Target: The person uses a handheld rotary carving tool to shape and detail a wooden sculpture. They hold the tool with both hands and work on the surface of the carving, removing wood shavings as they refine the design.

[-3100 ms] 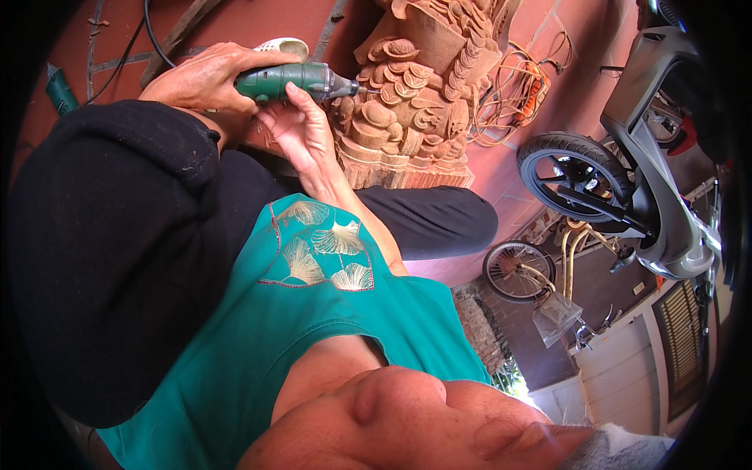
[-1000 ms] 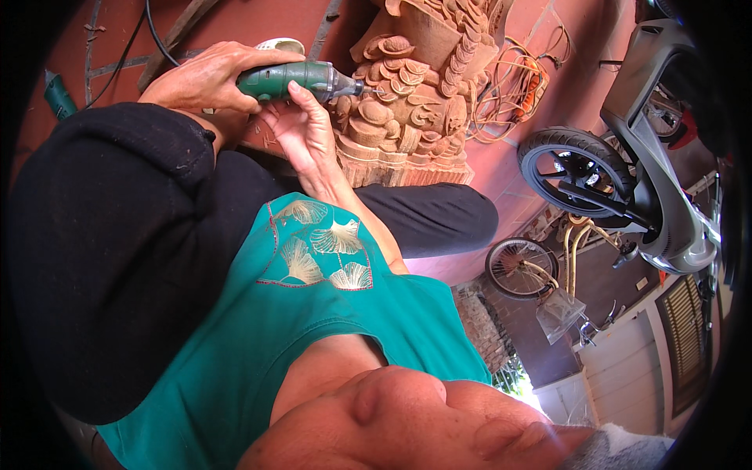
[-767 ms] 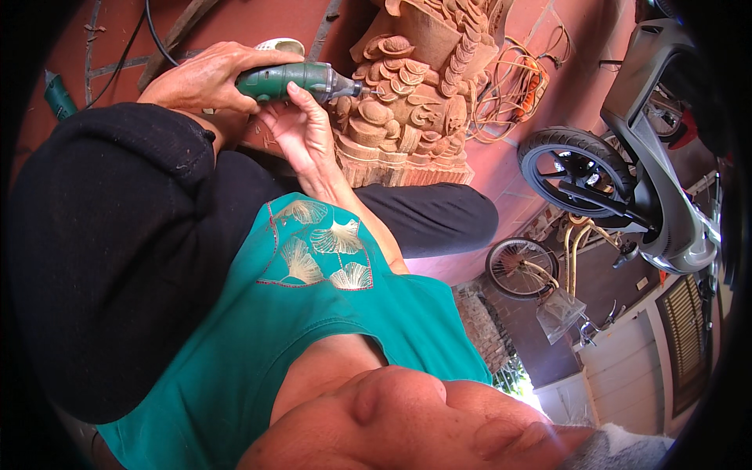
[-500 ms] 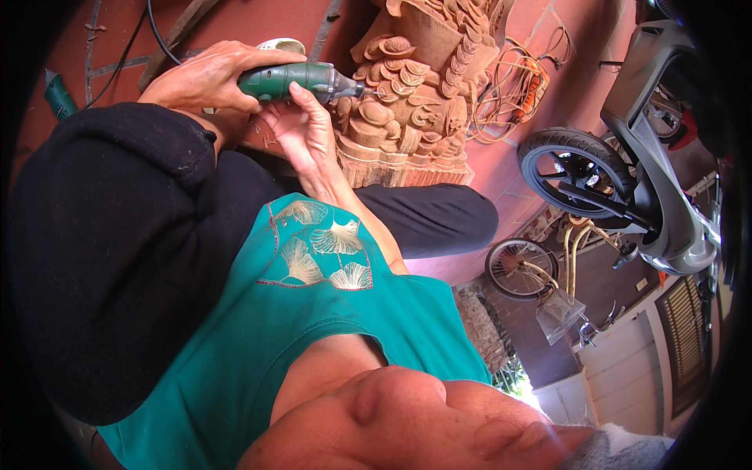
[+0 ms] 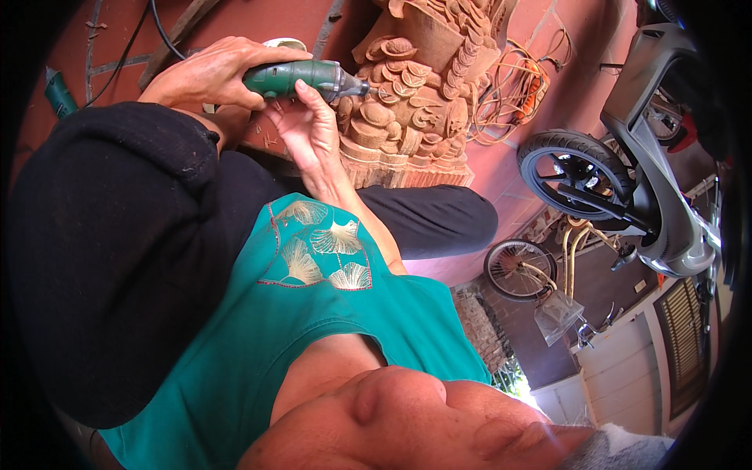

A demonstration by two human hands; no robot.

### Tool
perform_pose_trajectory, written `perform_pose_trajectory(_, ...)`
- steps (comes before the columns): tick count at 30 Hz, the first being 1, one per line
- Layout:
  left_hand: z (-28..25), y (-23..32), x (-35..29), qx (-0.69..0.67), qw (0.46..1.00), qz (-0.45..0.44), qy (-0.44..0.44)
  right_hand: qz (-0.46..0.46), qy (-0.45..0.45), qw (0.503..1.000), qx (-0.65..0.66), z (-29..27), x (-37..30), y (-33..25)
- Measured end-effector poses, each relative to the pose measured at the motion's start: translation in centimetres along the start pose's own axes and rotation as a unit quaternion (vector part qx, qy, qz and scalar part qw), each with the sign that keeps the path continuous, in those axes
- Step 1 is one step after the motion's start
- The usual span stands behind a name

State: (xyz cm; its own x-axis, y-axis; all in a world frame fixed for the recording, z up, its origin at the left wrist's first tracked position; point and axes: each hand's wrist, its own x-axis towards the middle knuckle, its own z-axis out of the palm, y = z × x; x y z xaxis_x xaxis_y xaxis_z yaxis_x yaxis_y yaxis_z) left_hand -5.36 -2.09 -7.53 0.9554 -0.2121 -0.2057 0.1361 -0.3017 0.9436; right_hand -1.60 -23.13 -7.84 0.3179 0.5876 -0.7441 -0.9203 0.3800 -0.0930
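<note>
My left hand [image 5: 207, 72] is wrapped round the green body of a rotary tool [image 5: 290, 80], which lies roughly level and points right. Under and beside the body, my right hand [image 5: 309, 137] steadies it, its thumb pressed against the casing near the grey nose and its fingers partly hidden behind. The tool's tip is at the left side of a reddish-brown wood carving [image 5: 415, 102], carved with stacked coins, rounded ingot shapes and curls. Whether the bit touches the wood I cannot tell. Behind the tool shows the rim of a white round object [image 5: 286, 44].
Another green tool [image 5: 59, 94] lies on the red tiled floor at the far left, near a dark cable and a wooden strip [image 5: 176, 43]. Right of the carving sits a tangled orange cord [image 5: 513, 94]. Beyond stand a motorbike [image 5: 580, 172] and a bicycle [image 5: 521, 270]. My bent knees flank the work.
The rotary tool has shifted slightly right, its nose closer against the carving. Both hands keep their hold and have moved with it.
</note>
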Motion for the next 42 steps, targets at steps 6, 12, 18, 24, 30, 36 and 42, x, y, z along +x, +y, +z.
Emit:
perform_pose_trajectory(6, 0.1, 0.0, 0.3, 0.009, 0.999, 0.032, 0.020, -0.006, 0.002, 1.000, -0.007, 0.5, -0.1, -0.3)
perform_pose_trajectory(12, -0.1, -0.1, 0.4, 0.009, 0.999, 0.028, 0.011, -0.003, -0.007, 1.000, -0.010, 0.3, 0.1, -0.5)
perform_pose_trajectory(18, -0.8, 0.5, -0.2, -0.017, 0.999, -0.024, -0.033, 0.007, -0.012, 1.000, -0.009, 0.2, -0.1, -0.2)
perform_pose_trajectory(24, -0.2, 1.7, -0.3, -0.020, 1.000, 0.007, -0.008, 0.008, -0.033, 0.999, -0.002, -1.0, 0.4, 0.1)
perform_pose_trajectory(30, -0.6, 2.4, 0.2, -0.020, 0.996, -0.031, -0.082, -0.043, -0.051, 0.998, -0.014, -0.8, -0.2, 0.2)
perform_pose_trajectory(36, -3.0, 10.2, 1.3, 0.068, 0.968, -0.174, -0.168, -0.080, -0.106, 0.991, -0.013, 0.3, -0.6, 0.1)
perform_pose_trajectory(42, -4.8, 11.9, 1.8, 0.013, 0.967, -0.132, -0.217, -0.106, -0.147, 0.983, -0.005, 1.6, -1.6, -0.3)
